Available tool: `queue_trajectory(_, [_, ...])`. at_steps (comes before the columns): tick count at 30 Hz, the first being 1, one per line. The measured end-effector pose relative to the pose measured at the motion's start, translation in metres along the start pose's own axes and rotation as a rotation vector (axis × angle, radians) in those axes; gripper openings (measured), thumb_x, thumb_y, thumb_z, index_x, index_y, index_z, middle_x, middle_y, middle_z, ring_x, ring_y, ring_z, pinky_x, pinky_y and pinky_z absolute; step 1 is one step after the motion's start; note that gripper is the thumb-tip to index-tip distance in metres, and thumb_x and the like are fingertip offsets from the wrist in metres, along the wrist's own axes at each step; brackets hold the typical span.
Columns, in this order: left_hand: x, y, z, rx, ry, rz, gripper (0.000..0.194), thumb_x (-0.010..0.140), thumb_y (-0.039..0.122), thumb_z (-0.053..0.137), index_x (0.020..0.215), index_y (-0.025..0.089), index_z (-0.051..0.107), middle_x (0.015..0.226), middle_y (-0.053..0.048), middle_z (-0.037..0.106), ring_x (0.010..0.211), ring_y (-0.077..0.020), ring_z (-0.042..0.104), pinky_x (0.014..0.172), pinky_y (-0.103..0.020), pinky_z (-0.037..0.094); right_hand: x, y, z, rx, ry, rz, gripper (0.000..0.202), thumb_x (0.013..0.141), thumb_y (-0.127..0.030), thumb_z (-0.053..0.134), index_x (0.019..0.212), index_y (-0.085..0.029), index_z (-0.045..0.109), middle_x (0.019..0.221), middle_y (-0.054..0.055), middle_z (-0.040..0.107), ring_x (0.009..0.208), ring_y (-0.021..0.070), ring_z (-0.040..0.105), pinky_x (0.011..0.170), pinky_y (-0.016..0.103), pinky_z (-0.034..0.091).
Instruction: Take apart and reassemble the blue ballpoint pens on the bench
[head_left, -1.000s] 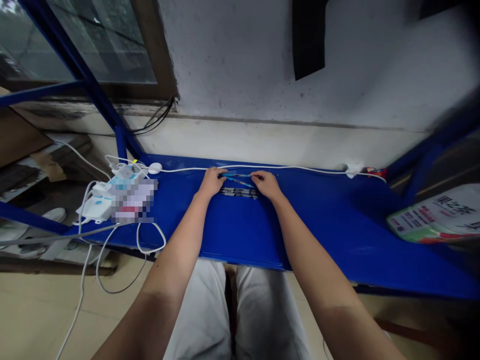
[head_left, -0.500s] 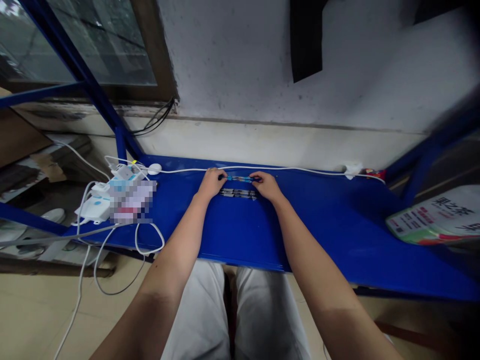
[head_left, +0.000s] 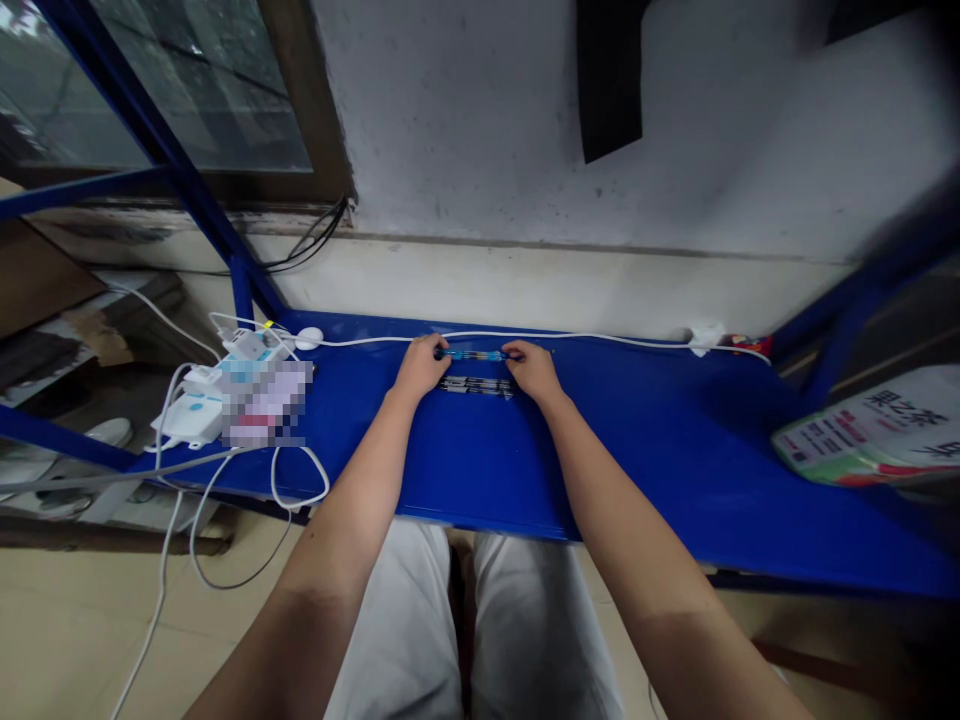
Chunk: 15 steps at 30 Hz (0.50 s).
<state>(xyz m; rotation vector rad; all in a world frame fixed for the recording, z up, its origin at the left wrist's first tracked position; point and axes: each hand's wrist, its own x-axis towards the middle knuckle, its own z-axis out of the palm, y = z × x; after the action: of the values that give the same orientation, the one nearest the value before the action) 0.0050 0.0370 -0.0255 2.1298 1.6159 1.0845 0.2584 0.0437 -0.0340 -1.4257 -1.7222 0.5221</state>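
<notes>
Blue pens (head_left: 475, 355) lie crosswise between my hands, close together toward the back of the blue shelf; their exact number is unclear. My left hand (head_left: 424, 364) pinches their left ends with thumb and fingers. At the right ends, my right hand (head_left: 531, 367) has its fingers closed on them, hiding the tips. Just nearer to me, a few dark-and-clear pens (head_left: 477, 386) lie side by side on the shelf, parallel to the blue ones. Both hands are beside the ends of this nearer row.
A white cable (head_left: 600, 338) runs along the back of the blue shelf (head_left: 480, 470). White power strips with plugs (head_left: 191, 415) and a blurred-out item (head_left: 266, 405) stand at the left. A white-and-green printed package (head_left: 870, 430) sits at the right, beside the blue frame post (head_left: 840, 330).
My hands stay almost in place on the blue pens. The fingers have shifted slightly, and more of the pens' blue length shows between them. The nearer row has not moved.
</notes>
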Motion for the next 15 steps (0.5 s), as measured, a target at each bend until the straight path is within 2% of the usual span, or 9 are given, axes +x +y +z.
queue_trajectory(4, [0.0, 0.001, -0.001, -0.081, 0.06, -0.091, 0.011, 0.084, 0.015, 0.066, 0.093, 0.022, 0.069, 0.095, -0.007, 0.074, 0.092, -0.0238, 0.067, 0.088, -0.036, 0.052, -0.002, -0.001, -0.002, 0.059, 0.061, 0.013, 0.033, 0.077, -0.009, 0.058, 0.1, -0.019, 0.079, 0.105, 0.008, 0.08, 0.093, 0.0228, 0.073, 0.094, 0.041, 0.059])
queue_trajectory(7, [0.002, 0.0, 0.0, -0.19, 0.167, -0.191, 0.014, 0.085, 0.013, 0.061, 0.093, 0.02, 0.069, 0.094, -0.006, 0.075, 0.088, -0.0213, 0.069, 0.086, -0.033, 0.053, -0.007, -0.007, -0.009, 0.085, 0.102, -0.018, 0.024, 0.078, -0.014, 0.06, 0.094, -0.018, 0.077, 0.101, 0.009, 0.079, 0.089, 0.0224, 0.071, 0.091, 0.039, 0.058])
queue_trajectory(10, [0.001, 0.001, -0.002, -0.249, 0.234, -0.246, 0.013, 0.085, 0.016, 0.059, 0.09, 0.02, 0.07, 0.086, -0.003, 0.073, 0.083, -0.0196, 0.068, 0.08, -0.03, 0.053, -0.015, -0.016, -0.017, 0.115, -0.022, -0.072, 0.014, 0.082, -0.021, 0.064, 0.086, -0.019, 0.077, 0.09, 0.006, 0.077, 0.083, 0.0214, 0.07, 0.085, 0.036, 0.056])
queue_trajectory(12, [-0.004, 0.006, -0.003, -0.257, 0.155, -0.222, 0.012, 0.083, 0.018, 0.06, 0.086, 0.02, 0.072, 0.077, -0.002, 0.07, 0.076, -0.0191, 0.066, 0.075, -0.03, 0.052, -0.02, -0.023, -0.021, 0.109, -0.161, -0.106, 0.011, 0.081, -0.022, 0.067, 0.081, -0.019, 0.077, 0.086, 0.005, 0.076, 0.079, 0.0201, 0.068, 0.079, 0.034, 0.054])
queue_trajectory(15, [-0.012, 0.017, -0.005, -0.239, -0.081, -0.123, 0.016, 0.08, 0.016, 0.061, 0.083, 0.02, 0.076, 0.075, -0.002, 0.071, 0.071, -0.0197, 0.064, 0.072, -0.032, 0.051, -0.025, -0.029, -0.024, 0.068, -0.244, -0.146, 0.013, 0.081, -0.018, 0.067, 0.081, -0.019, 0.079, 0.086, 0.005, 0.074, 0.075, 0.0182, 0.065, 0.076, 0.032, 0.052])
